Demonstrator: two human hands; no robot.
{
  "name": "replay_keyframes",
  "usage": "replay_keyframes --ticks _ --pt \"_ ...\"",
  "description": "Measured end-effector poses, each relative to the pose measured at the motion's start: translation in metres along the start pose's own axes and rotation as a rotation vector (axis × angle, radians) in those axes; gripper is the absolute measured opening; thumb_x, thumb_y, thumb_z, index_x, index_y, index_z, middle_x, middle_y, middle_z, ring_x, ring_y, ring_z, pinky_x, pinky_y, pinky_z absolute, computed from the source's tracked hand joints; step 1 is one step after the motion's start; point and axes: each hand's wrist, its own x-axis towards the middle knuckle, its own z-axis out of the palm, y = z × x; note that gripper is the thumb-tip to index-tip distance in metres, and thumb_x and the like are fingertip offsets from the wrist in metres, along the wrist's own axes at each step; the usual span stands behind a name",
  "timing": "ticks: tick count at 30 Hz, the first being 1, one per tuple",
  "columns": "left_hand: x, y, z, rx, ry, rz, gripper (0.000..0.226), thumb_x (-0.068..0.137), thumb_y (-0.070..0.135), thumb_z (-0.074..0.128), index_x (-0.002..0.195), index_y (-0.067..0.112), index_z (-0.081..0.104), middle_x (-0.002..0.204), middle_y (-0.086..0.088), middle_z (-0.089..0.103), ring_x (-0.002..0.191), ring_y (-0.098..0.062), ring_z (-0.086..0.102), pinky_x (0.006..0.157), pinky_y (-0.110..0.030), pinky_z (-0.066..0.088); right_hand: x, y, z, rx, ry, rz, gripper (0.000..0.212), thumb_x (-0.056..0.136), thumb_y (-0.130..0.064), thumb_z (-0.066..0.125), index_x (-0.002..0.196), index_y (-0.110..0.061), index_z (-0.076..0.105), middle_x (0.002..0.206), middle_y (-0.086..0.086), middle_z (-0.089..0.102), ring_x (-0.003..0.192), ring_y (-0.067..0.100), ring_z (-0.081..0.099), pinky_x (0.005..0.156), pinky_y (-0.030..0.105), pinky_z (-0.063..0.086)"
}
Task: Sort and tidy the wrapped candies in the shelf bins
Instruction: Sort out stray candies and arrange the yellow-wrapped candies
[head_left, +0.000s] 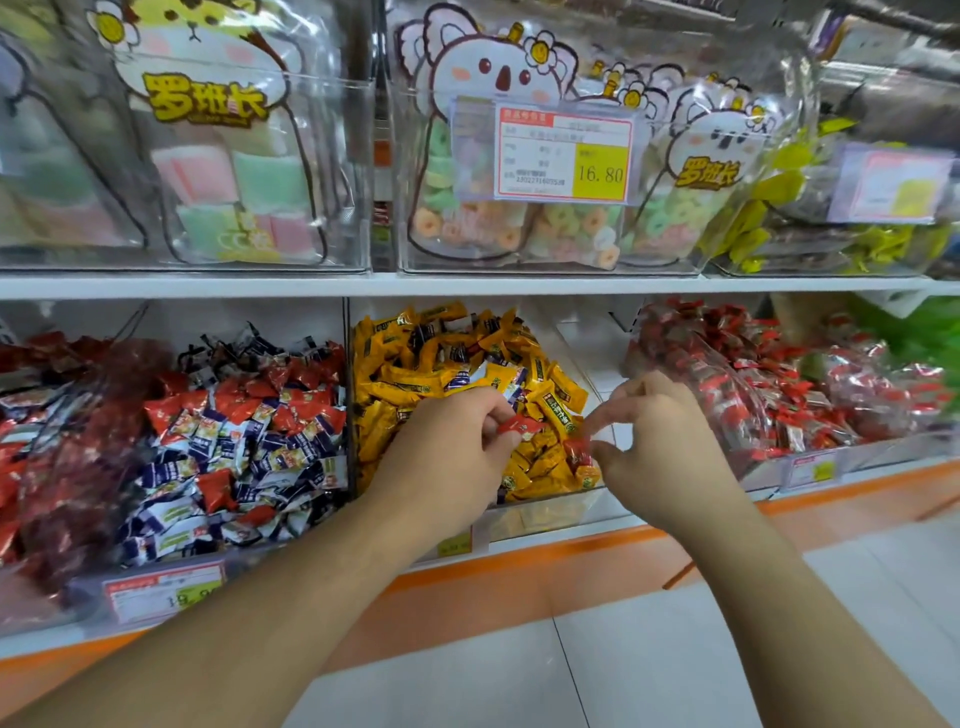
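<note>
Hands pinch red candies, left grip (457, 447) and right grip (654, 441), above yellow candies (415, 395) filling the middle bin (545, 512).

Middle bin candies (467, 364) yellow; left bin candies (234, 431) red, navy, white; pinched candy (511, 427) red.

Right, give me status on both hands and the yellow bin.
Left hand pinching a red candy over the yellow candy bin. Right hand pinching a second red candy at the bin's right edge. Nothing blocking.
</note>
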Motion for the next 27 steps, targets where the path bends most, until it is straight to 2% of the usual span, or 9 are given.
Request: replay_keyframes --ticks 3,6,9,11,15,18,23,25,27 --pt "-0.001 0.001 0.000 0.002 -0.010 -0.004 0.007 0.099 0.032 0.067 0.104 0.029 0.070 0.084 0.016 0.064 0.079 -0.002 0.061 0.066 -0.019 0.051 0.002 -0.002 0.009 -0.100 -0.027 -0.003 0.021 0.087 -0.022 0.079 0.101 -0.037 0.082 0.133 -0.004 0.052 0.122 0.020 0.034 0.094 0.028 0.031" --pt "-0.002 0.001 -0.001 -0.003 -0.016 -0.014 0.006 0.098 0.032 0.068 0.103 0.030 0.070 0.084 0.017 0.064 0.079 -0.001 0.061 0.065 -0.017 0.051 0.002 -0.001 0.015 -0.116 -0.066 0.018 0.030 0.089 -0.023 0.076 0.113 -0.040 0.079 0.151 -0.003 0.045 0.132 0.023 0.029 0.106 0.032 0.035" --pt "-0.002 0.001 -0.001 -0.006 -0.019 -0.026 0.004 0.098 0.032 0.068 0.102 0.032 0.070 0.082 0.018 0.064 0.078 0.000 0.061 0.064 -0.016 0.048 0.002 0.002 0.020 -0.071 -0.095 0.025 0.035 0.090 -0.018 0.075 0.116 -0.042 0.077 0.157 -0.004 0.041 0.135 0.024 0.029 0.109 0.038 0.039" --pt "-0.003 0.002 0.000 -0.004 -0.019 -0.034 0.004 0.098 0.032 0.068 0.101 0.032 0.070 0.082 0.019 0.063 0.077 0.001 0.060 0.063 -0.015 0.046 0.001 0.004 0.022 -0.034 -0.099 0.026 0.029 0.090 -0.017 0.075 0.107 -0.040 0.080 0.156 -0.005 0.044 0.135 0.024 0.030 0.107 0.038 0.040" --pt "-0.004 0.004 0.001 -0.005 -0.012 -0.041 0.005 0.098 0.034 0.068 0.102 0.033 0.070 0.082 0.019 0.064 0.078 0.001 0.061 0.063 -0.016 0.047 0.001 0.007 0.026 0.057 -0.045 0.033 0.021 0.088 -0.010 0.076 0.083 -0.030 0.079 0.147 -0.005 0.052 0.134 0.023 0.034 0.093 0.030 0.032" --pt "-0.003 0.004 0.000 -0.024 -0.008 -0.046 0.004 0.097 0.035 0.069 0.100 0.033 0.070 0.082 0.018 0.065 0.081 0.005 0.060 0.058 -0.008 0.044 0.002 0.007 0.020 0.162 0.034 0.038 0.019 0.087 -0.012 0.079 0.077 -0.028 0.075 0.130 -0.010 0.059 0.131 0.020 0.040 0.094 0.027 0.025" --pt "-0.004 0.003 -0.007 -0.038 0.061 -0.069 0.003 0.098 0.033 0.069 0.101 0.032 0.070 0.084 0.017 0.069 0.079 0.003 0.064 0.066 -0.011 0.050 0.002 -0.010 -0.001 0.400 0.200 0.050 0.016 0.087 -0.022 0.081 0.081 -0.033 0.072 0.108 -0.011 0.062 0.105 0.012 0.057 0.090 0.041 0.050" --pt "-0.005 0.003 -0.012 -0.056 0.090 -0.077 0.003 0.097 0.032 0.071 0.099 0.031 0.070 0.086 0.017 0.070 0.081 0.003 0.065 0.068 -0.012 0.052 -0.001 -0.020 -0.007 0.621 0.111 0.035 0.015 0.088 -0.019 0.080 0.081 -0.030 0.073 0.092 -0.003 0.073 0.086 0.024 0.066 0.079 0.050 0.057" --pt "-0.008 0.002 -0.019 -0.100 0.087 -0.088 0.003 0.095 0.031 0.072 0.099 0.032 0.071 0.087 0.017 0.073 0.082 0.004 0.067 0.071 -0.014 0.055 -0.006 -0.035 -0.010 0.786 -0.018 0.008 0.012 0.089 -0.016 0.080 0.084 -0.025 0.075 0.078 0.013 0.074 0.077 0.043 0.064 0.071 0.054 0.055"
